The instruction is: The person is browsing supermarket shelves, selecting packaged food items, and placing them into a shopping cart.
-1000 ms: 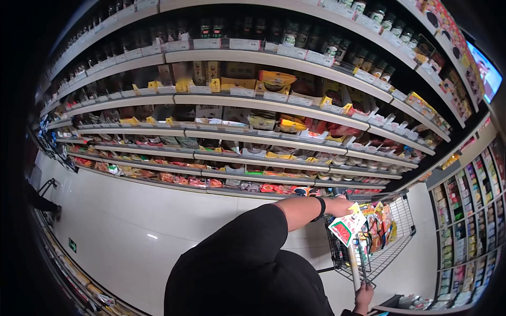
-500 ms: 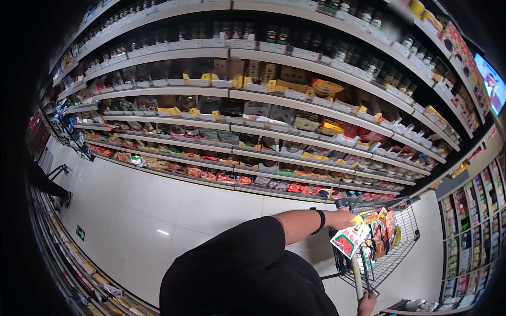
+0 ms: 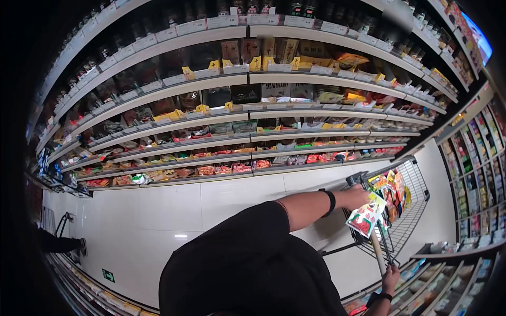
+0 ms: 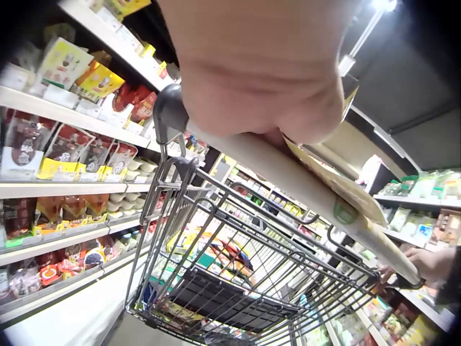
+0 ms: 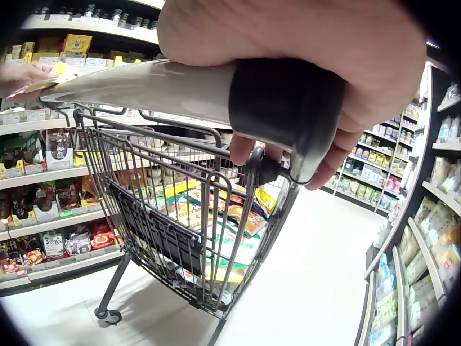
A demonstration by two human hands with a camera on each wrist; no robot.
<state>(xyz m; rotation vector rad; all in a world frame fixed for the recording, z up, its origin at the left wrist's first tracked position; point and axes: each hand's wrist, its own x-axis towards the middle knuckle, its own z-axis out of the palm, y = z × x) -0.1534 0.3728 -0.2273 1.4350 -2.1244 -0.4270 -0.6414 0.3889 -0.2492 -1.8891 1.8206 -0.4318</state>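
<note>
My left hand (image 3: 356, 196) rests at the far end of the shopping cart's pale handle (image 4: 288, 173). It grips a flat food packet (image 3: 367, 215), white and yellow with a red picture, which hangs over the handle. In the left wrist view the packet's edge shows under the hand, against the bar. My right hand (image 3: 390, 279) holds the near end of the handle, its fingers curled round the black end piece (image 5: 277, 108). The wire shopping cart (image 5: 158, 231) carries several colourful packets (image 3: 391, 190) in its basket.
Long shelves (image 3: 211, 124) with jars and bagged goods run along one side. More shelves (image 3: 477, 168) stand beyond the cart, and others lie close on the near side. Pale tiled floor (image 3: 142, 221) stretches behind the cart. A person's dark-clothed leg (image 3: 60, 243) shows at far left.
The shelf goods have shifted rightward in the head view, and the cart with both hands sits farther right. The packet's angle has changed slightly. Both hands keep their hold.
</note>
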